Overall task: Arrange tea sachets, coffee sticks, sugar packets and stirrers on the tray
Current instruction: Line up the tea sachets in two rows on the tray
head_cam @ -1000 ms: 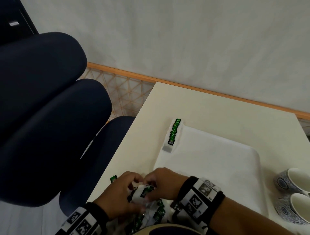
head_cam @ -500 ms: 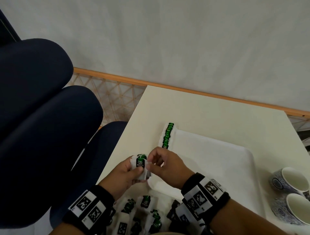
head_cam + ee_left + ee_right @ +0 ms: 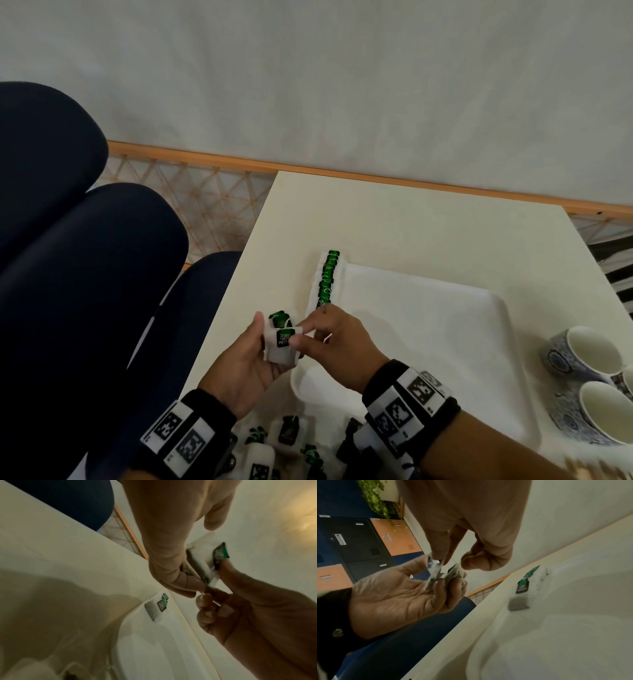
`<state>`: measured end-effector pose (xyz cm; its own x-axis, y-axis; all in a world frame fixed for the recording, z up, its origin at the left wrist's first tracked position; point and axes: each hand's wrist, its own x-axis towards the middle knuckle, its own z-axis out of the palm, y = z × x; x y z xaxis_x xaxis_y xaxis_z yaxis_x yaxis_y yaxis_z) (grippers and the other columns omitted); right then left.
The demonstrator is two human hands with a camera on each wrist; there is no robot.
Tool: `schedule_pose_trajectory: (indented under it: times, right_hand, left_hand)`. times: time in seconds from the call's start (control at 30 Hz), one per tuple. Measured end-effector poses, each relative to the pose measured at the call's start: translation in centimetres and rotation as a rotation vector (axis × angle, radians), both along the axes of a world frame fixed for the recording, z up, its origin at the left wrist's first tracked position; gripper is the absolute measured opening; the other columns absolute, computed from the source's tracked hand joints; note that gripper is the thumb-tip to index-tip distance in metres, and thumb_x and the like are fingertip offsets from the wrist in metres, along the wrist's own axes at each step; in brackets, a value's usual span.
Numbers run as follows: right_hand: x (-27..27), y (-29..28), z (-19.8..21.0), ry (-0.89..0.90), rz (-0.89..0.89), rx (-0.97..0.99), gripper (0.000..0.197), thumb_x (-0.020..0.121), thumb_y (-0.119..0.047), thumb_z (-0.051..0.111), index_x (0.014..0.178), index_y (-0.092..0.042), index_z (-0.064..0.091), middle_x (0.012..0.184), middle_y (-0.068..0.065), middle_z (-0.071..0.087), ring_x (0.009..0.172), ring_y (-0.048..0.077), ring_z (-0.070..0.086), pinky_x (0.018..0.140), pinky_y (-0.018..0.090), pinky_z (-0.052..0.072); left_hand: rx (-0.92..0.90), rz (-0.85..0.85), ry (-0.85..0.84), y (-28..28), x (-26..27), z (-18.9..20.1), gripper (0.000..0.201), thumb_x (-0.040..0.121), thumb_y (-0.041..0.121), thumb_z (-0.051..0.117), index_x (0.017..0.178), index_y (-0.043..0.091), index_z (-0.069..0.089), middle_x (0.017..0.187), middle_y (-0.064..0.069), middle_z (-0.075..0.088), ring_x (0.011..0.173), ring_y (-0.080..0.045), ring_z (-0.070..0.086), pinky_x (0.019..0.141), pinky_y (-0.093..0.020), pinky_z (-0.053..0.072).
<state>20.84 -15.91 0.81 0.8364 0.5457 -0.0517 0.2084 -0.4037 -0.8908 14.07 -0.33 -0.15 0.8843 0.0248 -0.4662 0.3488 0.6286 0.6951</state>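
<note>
We hold a few sachets (image 3: 281,339) at lower centre, left hand (image 3: 245,368) curled round them, right hand (image 3: 337,346) pinching the front one; just beyond, a row (image 3: 327,279) lines the tray (image 3: 445,342) edge; a loose pinch could drop one; only the right wrist view shows lockers (image 3: 368,543).

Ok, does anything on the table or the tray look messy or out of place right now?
Mostly tidy. The row of green-tagged tea sachets sits neatly along the white rectangular tray's left rim. The odd spot is the loose heap of tea sachets lying jumbled at the near edge, unsorted. Both hands hold sachets; nothing looks spilled or damaged.
</note>
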Motion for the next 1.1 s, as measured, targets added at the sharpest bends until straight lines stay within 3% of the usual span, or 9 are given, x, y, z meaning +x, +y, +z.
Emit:
schedule_pose_trajectory:
  times: [0.13,0.2,0.33,0.47,0.67,0.77,0.9,1.0,1.1]
  right_hand:
    - [0.1,-0.4,-0.4,0.134,0.040,0.065,0.019,0.082,-0.029,0.075,0.072,-0.039,0.063,0.089,-0.011,0.061,0.069,0.002,0.053,0.070,0.012,0.042]
    - [0.4,-0.7,-0.6,0.245,0.006,0.092,0.016,0.088,-0.025,0.070,0.074,-0.029,0.062,0.077,-0.010,0.062,0.064,0.003,0.053,0.066,0.015,0.042]
    - [1.6,-1.4,-2.6,0.280,-0.123,-0.178,0.018,0.094,-0.022,0.057,0.091,-0.004,0.059,0.070,0.001,0.065,0.055,0.007,0.056,0.061,0.023,0.048]
    - [2.6,-1.3,-5.0,0.340,-0.214,-0.238,0.023,0.094,-0.020,0.055,0.094,0.003,0.059,0.072,0.007,0.066,0.052,0.010,0.057,0.059,0.025,0.050]
    - [3.9,0.4,-6.3,0.300,-0.312,-0.238,0.026,0.092,-0.031,0.059,0.070,-0.019,0.050,0.076,0.006,0.063,0.071,0.024,0.060,0.073,0.036,0.054]
    - [4.0,0.4,-6.1,0.350,-0.374,-0.199,0.021,0.088,-0.036,0.065,0.082,-0.025,0.048,0.086,0.003,0.064,0.080,0.026,0.065,0.070,0.036,0.056]
    - [3.7,-0.1,-5.8,0.345,-0.283,-0.254,0.052,0.074,-0.035,0.079,0.104,-0.021,0.039,0.095,0.002,0.061,0.082,0.021,0.062,0.059,0.028,0.050]
    - [3.7,0.1,-5.8,0.276,-0.235,-0.304,0.052,0.074,-0.029,0.079,0.103,-0.019,0.037,0.099,0.005,0.062,0.086,0.023,0.062,0.062,0.029,0.051]
    - [4.0,0.4,-5.9,0.219,-0.221,-0.343,0.045,0.078,-0.023,0.074,0.101,-0.017,0.035,0.089,0.000,0.056,0.071,0.013,0.052,0.052,0.020,0.040]
  left_hand:
    - [0.120,0.054,0.035,0.3,0.6,-0.5,0.018,0.094,0.011,0.049,0.101,0.006,0.064,0.099,-0.016,0.069,0.079,-0.020,0.068,0.067,-0.030,0.058]
    - [0.284,0.072,0.074,0.5,0.9,-1.1,0.018,0.093,-0.003,0.049,0.098,0.004,0.064,0.099,-0.018,0.069,0.081,-0.023,0.067,0.068,-0.030,0.056]
    - [0.475,0.119,0.134,1.0,1.0,-1.9,0.021,0.094,-0.007,0.047,0.094,0.006,0.063,0.099,-0.017,0.066,0.087,-0.029,0.062,0.078,-0.036,0.053]
    - [0.547,0.084,0.131,1.2,1.0,-2.3,0.022,0.094,-0.005,0.049,0.095,0.010,0.064,0.100,-0.016,0.068,0.090,-0.031,0.063,0.082,-0.039,0.053]
    - [0.578,0.071,0.132,1.0,1.1,-2.5,0.021,0.094,-0.003,0.049,0.098,0.011,0.064,0.098,-0.016,0.068,0.088,-0.030,0.062,0.076,-0.035,0.053]
    - [0.579,0.066,0.124,1.1,1.0,-2.5,0.021,0.094,-0.002,0.050,0.097,0.013,0.064,0.099,-0.017,0.068,0.088,-0.030,0.063,0.078,-0.036,0.053]
    - [0.565,0.071,0.120,1.2,0.9,-2.7,0.022,0.094,-0.003,0.050,0.096,0.014,0.065,0.099,-0.015,0.069,0.091,-0.032,0.064,0.080,-0.038,0.054]
    - [0.554,0.057,0.115,1.1,0.9,-2.9,0.022,0.093,-0.003,0.051,0.097,0.013,0.065,0.101,-0.014,0.069,0.093,-0.032,0.065,0.080,-0.038,0.054]
    - [0.547,0.029,0.100,0.8,1.1,-2.7,0.019,0.090,-0.005,0.055,0.094,0.010,0.066,0.097,-0.016,0.070,0.091,-0.031,0.064,0.084,-0.041,0.055]
